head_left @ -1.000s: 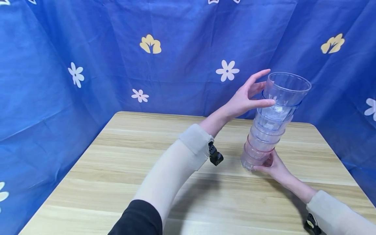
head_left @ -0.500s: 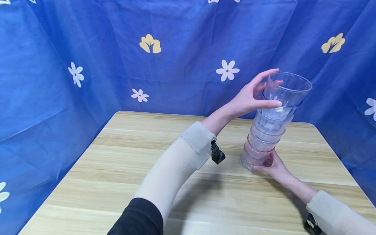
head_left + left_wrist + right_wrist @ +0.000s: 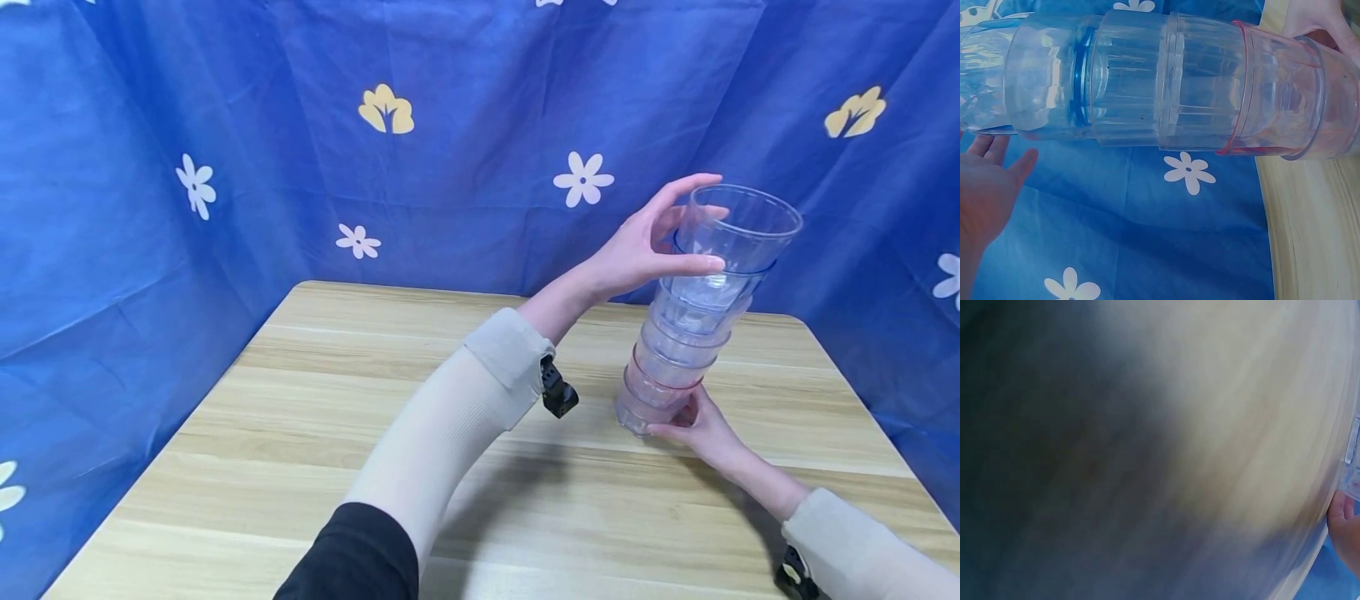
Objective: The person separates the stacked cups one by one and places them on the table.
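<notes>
A tall stack of nested clear plastic cups (image 3: 682, 333), some rimmed in blue or red, leans to the right with its bottom at the table. Near its base, my right hand (image 3: 708, 429) grips the lowest cups, thumb in front. At the top, the fingers and thumb of my left hand (image 3: 637, 246) are spread about the uppermost cup. In the left wrist view, the thumb (image 3: 1022, 167) lies apart from the cup's side, while the other fingertips pass behind it. The right wrist view is mostly blurred; part of a hand and a clear cup show at its right edge.
The wood-grain table (image 3: 300, 450) extends left and in front of the stack. A blue cloth (image 3: 465, 167) with white and yellow flower prints hangs behind and at both sides. A small black wrist device (image 3: 557, 390) sits on the left sleeve.
My left hand has moved right, so that its thumb and fingers now reach farther about the top cup. The right hand and the stack hold nearly the same place.
</notes>
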Demonstrator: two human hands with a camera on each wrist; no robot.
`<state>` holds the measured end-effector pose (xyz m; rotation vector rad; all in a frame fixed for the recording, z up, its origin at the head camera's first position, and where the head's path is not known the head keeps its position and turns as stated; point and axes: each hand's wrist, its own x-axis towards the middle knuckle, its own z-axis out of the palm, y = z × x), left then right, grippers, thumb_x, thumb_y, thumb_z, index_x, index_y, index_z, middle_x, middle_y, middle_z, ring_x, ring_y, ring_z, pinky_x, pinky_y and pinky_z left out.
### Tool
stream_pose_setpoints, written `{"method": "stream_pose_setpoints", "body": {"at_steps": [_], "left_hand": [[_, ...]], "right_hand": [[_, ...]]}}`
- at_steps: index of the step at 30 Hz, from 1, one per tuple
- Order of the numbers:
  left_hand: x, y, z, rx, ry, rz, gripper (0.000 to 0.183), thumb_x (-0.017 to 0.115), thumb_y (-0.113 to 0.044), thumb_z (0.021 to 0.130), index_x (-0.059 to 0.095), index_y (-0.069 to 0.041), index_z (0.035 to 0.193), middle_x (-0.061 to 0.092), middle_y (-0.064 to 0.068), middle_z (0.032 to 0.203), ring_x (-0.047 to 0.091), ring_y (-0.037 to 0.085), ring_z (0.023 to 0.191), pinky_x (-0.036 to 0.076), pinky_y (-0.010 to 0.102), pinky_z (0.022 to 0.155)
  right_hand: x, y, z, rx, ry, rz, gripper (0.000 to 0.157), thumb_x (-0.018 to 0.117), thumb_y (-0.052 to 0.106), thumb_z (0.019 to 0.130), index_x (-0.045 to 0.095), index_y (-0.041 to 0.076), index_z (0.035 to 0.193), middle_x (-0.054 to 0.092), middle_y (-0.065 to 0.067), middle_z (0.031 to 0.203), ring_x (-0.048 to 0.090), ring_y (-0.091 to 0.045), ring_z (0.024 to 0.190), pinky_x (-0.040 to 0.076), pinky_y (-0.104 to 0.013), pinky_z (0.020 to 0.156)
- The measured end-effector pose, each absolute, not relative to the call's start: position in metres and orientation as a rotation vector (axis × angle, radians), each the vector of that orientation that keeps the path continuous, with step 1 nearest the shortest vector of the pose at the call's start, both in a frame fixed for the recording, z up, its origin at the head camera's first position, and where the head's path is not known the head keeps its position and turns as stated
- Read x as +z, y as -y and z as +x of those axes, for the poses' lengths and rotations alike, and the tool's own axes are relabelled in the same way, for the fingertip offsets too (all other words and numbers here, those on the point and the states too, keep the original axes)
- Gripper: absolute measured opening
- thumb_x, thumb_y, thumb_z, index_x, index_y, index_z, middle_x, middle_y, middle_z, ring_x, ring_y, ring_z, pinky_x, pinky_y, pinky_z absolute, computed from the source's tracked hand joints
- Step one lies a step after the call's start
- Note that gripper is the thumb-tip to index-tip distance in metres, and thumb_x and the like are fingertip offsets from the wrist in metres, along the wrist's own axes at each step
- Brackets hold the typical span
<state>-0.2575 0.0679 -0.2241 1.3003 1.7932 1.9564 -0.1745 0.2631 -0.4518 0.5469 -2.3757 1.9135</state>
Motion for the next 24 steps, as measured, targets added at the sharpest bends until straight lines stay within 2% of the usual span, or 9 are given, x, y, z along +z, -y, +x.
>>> {"method": "stream_pose_setpoints", "body": {"at_steps": [10,18,24], "left_hand": [[-0.2246,-0.0655,-0.2575,1.960,-1.836,1.301,0.074,0.071,0.003,0.082,0.034,-0.017,0.144,0.058,-0.001,0.128,0.049,-0.005,0.117,0.043,0.022,0.095],[-0.2231,-0.0685,-0.2568,2.011,-1.795,1.339,0.075,0.072,0.007,0.080,0.035,-0.013,0.142,0.060,0.003,0.126,0.053,0.000,0.114,0.042,0.021,0.098],[-0.2212,-0.0684,-0.2551,2.037,-1.800,1.329,0.076,0.074,0.007,0.078,0.036,-0.013,0.141,0.061,0.003,0.124,0.056,0.001,0.110,0.040,0.018,0.099]], "right_hand": [[-0.4528,-0.2608,-0.1747,1.863,2.422,0.506,0.070,0.073,-0.013,0.076,0.031,-0.008,0.131,0.056,0.008,0.113,0.059,-0.001,0.098,0.052,-0.019,0.081],[-0.4515,-0.2632,-0.1764,1.878,2.415,0.505,0.068,0.072,-0.014,0.077,0.033,-0.001,0.131,0.057,0.010,0.114,0.059,-0.001,0.100,0.051,-0.019,0.082],[-0.4507,-0.2638,-0.1756,1.867,2.438,0.483,0.070,0.073,-0.012,0.078,0.031,-0.005,0.133,0.055,0.006,0.115,0.058,0.000,0.100,0.051,-0.019,0.082]]}}
